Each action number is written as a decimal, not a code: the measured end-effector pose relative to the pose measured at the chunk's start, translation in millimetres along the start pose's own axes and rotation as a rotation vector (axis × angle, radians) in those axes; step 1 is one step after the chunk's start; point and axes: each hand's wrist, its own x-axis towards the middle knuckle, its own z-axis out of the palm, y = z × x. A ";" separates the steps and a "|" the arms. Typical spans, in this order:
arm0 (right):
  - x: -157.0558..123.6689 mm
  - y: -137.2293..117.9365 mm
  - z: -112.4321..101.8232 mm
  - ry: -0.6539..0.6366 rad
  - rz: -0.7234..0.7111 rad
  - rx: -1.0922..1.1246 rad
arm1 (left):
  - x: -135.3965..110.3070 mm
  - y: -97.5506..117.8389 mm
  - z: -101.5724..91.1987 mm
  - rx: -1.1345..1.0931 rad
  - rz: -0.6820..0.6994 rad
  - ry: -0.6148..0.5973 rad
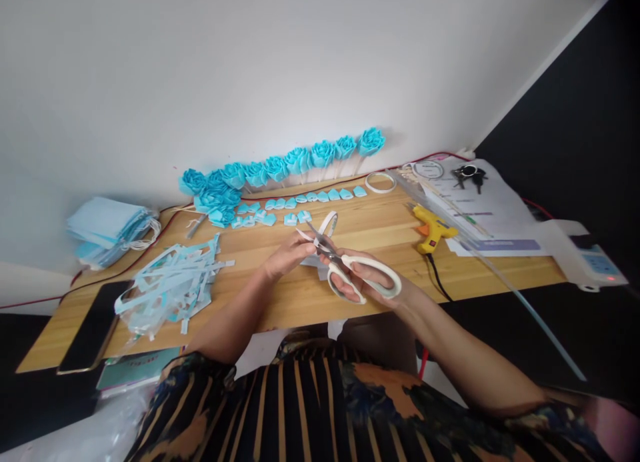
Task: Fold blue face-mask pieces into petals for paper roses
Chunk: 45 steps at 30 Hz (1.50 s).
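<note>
My right hand (367, 282) grips white-handled scissors (350, 270), their blades open and pointing up and left. My left hand (290, 254) pinches a thin white strip (327, 223) that curls up past the blade tips. Both hands hover above the front of a wooden table (380, 232). Behind them lie a row of small blue folded petals (310, 199) and a line of blue fabric roses (300, 161) against the wall.
A heap of cut blue-white strips (167, 285) lies left, a black phone (93, 325) beside it, and stacked blue face masks (107, 225) beyond. Right: a yellow glue gun (433, 230), a tape ring (380, 182), papers with keys (467, 175), a white device (590, 262).
</note>
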 end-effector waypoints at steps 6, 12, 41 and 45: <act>-0.4 0.2 0.0 0.050 0.019 0.106 | 0.6 -1.0 1.1 -0.013 0.028 0.021; -4.1 -0.5 -3.4 0.119 0.012 0.133 | 1.4 -1.9 1.8 -0.014 0.055 0.089; -35.8 13.8 -6.0 0.060 0.007 -0.011 | 8.6 -13.2 -2.4 -0.073 0.074 0.241; -29.6 15.4 -7.9 0.068 0.011 0.021 | 6.1 -14.3 -1.8 -0.069 0.042 0.185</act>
